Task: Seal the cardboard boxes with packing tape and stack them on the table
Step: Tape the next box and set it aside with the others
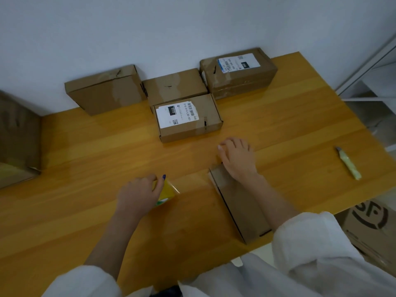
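Table: glossy honey-yellow wooden table point(85, 146) pushed up against a plain pale wall point(150, 28), lighting's pretty dim.
Back row: three brown cardboard boxes along the wall, a plain left box point(105, 91), a flat middle box point(173, 86) and a chunkier right box point(237, 71) with a white shipping label.
Front one: small brown labelled box point(188, 118) sits right against the middle box.
Near box: plain brown cardboard near box point(242, 206) lies at the table's front edge.
Right hand: right hand point(237, 159) rests flat on the far end of the near box, fingers stretched out and spread, gripping nothing.
Left hand: left hand point(139, 194) is curled round a yellow roll of packing tape point(166, 192), on the table left of the near box.
Tape strip: clear tape strip point(190, 181) runs from the roll toward the near box; can't tell exactly where it sticks.
Cutter: pale yellow utility knife point(348, 162) lies far right, well apart from both hands.
Floor: brown carton with a black round logo point(370, 224) beside the table.
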